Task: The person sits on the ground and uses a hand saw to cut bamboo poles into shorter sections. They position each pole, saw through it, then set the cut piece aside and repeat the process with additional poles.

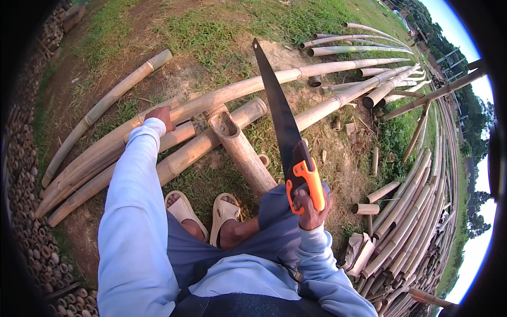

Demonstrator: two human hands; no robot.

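Observation:
My right hand is wrapped round the orange handle of a handsaw. Its dark blade points up and away, and in the picture it crosses in front of a long bamboo pole. Near that pole's left end, my left hand is closed on it with the arm stretched out; most of the fingers are hidden. The pole lies across the notched top of a thick, slanting bamboo post, whose lower end reaches toward my right leg.
Cut bamboo lengths lie on the ground at the left, beside piled short pieces. More poles stretch off at the far right. A large bamboo stack stands at the right. My sandalled feet are below the post.

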